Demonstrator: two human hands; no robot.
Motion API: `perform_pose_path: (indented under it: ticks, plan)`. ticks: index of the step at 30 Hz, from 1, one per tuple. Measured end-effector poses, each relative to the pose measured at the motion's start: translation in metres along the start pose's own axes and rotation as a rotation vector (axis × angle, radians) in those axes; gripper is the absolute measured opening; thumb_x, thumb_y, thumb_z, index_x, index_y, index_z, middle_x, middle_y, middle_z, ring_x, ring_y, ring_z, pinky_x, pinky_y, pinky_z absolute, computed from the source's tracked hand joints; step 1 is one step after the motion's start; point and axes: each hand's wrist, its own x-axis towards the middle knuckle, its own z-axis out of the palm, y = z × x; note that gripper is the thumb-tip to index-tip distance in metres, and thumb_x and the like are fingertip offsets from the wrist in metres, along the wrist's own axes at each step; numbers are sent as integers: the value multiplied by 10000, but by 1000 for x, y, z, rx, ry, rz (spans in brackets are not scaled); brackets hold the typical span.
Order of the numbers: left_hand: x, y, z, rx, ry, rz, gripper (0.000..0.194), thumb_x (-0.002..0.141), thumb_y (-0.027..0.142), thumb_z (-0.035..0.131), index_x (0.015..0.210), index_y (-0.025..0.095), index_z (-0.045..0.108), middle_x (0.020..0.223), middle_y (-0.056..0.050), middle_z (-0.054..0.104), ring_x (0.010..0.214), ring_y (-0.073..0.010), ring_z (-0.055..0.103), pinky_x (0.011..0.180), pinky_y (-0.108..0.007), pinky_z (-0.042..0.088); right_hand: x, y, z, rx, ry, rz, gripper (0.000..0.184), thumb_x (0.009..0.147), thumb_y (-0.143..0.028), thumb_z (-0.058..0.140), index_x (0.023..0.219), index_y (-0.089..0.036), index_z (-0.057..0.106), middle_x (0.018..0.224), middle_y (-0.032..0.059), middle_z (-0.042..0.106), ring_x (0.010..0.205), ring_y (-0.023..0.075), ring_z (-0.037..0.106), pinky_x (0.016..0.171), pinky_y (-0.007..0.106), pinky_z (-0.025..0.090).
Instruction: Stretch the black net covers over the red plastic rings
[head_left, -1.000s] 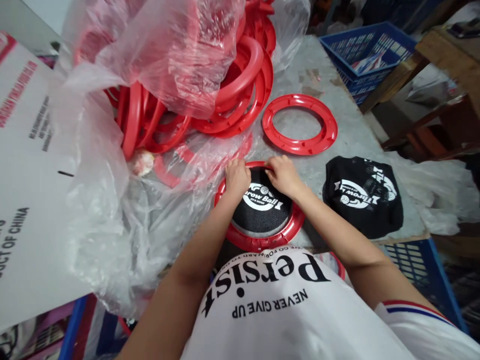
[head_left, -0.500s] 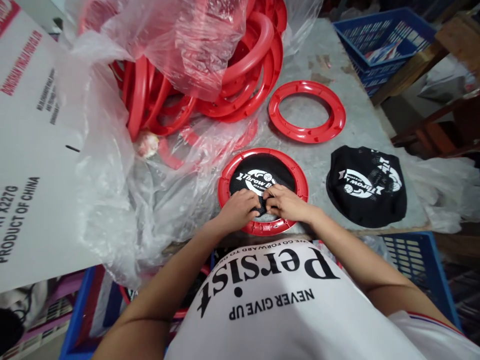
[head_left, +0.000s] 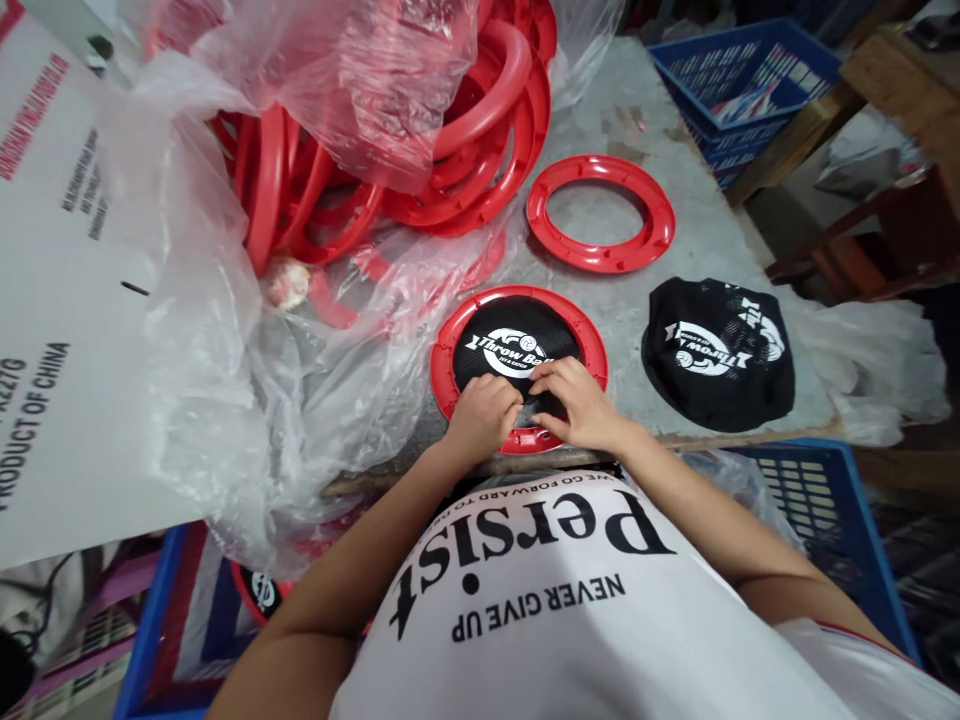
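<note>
Left hand and right hand side by side at frame centre, fingers curled, pressing black mesh disc into red plastic ring on grey table, empty red ring above, spare black mesh discs at right.

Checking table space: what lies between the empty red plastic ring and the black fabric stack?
Head view: only bare grey tabletop between empty red plastic ring and black fabric stack.
</note>
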Motion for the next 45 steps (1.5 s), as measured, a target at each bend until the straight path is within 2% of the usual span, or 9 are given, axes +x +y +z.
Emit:
perform_pose_path:
  ticks: [2, 7, 12, 15, 19, 24, 28, 32, 45]
  plan:
    - [-1, 2, 1, -9, 22, -7, 113, 931, 184, 544, 837, 175, 604, 868, -29, 671, 838, -195, 543, 754, -370, 394, -5, -3, 5, -63, 45, -23, 276, 1027, -441, 547, 1040, -166, 566, 1170, 141, 572, 1011, 332, 513, 846, 498, 427]
    - [-4, 5, 3, -32, 17, -39, 104, 923, 169, 550, 828, 185, 589, 881, -23, 678, 846, -186, 547, 781, -359, 404, -10, -1, 15, -142, 94, -57, 149, 1041, -233, 478, 921, -187, 553, 1063, 102, 607, 927, 287, 529, 792, 449, 431]
    - [-4, 7, 4, -36, 37, -65, 122, 926, 167, 532, 822, 188, 591, 851, -25, 671, 833, -186, 545, 775, -352, 404, -10, 0, 19, -153, 106, -71, 123, 1027, -271, 523, 985, -169, 577, 1129, 130, 591, 959, 302, 522, 813, 463, 439]
    - [-4, 8, 4, -32, 47, -59, 151, 938, 181, 515, 813, 189, 599, 832, -26, 665, 820, -188, 539, 770, -354, 402, -7, -2, 20, -199, 113, -85, 147, 1028, -199, 482, 921, -173, 579, 1108, 123, 599, 943, 295, 515, 796, 451, 431]
    - [-7, 8, 3, -28, 81, 14, 161, 955, 207, 495, 852, 182, 616, 876, -39, 672, 842, -190, 532, 780, -364, 399, -9, -1, 15, -129, 60, -116, 169, 1022, -160, 471, 905, -181, 592, 1067, 101, 609, 925, 279, 515, 797, 435, 434]
    - [-18, 5, 8, 61, 61, 221, 218, 967, 203, 452, 835, 191, 624, 863, -51, 651, 847, -192, 517, 748, -367, 378, -20, 6, 8, 19, -8, -151, 191, 1025, -185, 484, 893, -185, 623, 1068, 97, 603, 912, 265, 513, 790, 425, 449]
    - [-22, 2, 14, 90, 88, 333, 177, 946, 181, 478, 846, 192, 624, 848, -43, 647, 868, -186, 532, 762, -352, 394, -24, 11, 8, 43, -72, -189, 226, 1017, -179, 485, 846, -183, 632, 1079, 92, 596, 914, 257, 509, 805, 424, 443]
    - [-23, 2, 15, 97, 123, 380, 160, 928, 174, 502, 822, 197, 619, 834, -34, 648, 858, -181, 542, 766, -342, 410, -25, 13, 8, 51, -87, -213, 237, 1004, -156, 487, 817, -184, 629, 1092, 91, 589, 915, 251, 506, 808, 419, 436]
    - [-27, -3, 21, 90, 92, 451, 117, 930, 193, 509, 890, 229, 613, 821, -25, 640, 841, -176, 546, 767, -355, 414, -23, 10, 0, 22, -162, -256, 235, 978, -121, 477, 794, -185, 610, 1097, 86, 586, 900, 250, 492, 791, 402, 432]
